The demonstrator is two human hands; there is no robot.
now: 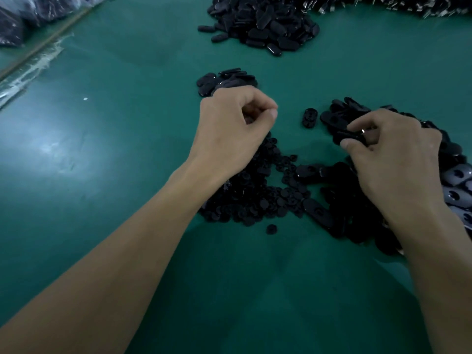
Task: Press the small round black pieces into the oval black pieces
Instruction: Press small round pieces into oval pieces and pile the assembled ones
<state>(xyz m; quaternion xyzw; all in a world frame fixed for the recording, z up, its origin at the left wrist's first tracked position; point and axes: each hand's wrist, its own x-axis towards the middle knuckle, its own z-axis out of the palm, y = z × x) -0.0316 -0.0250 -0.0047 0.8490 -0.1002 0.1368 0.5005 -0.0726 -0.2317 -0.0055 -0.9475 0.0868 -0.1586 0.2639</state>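
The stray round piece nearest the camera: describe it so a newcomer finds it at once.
On the green table, find the heap of small round black pieces beside the left forearm. Just past that heap's near edge, one round piece lies alone on bare green, touching none of the others.

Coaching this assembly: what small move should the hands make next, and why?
Probably bring the left hand over to the right hand, which pinches an oval piece; the left is curled above the round pieces, its contents hidden.
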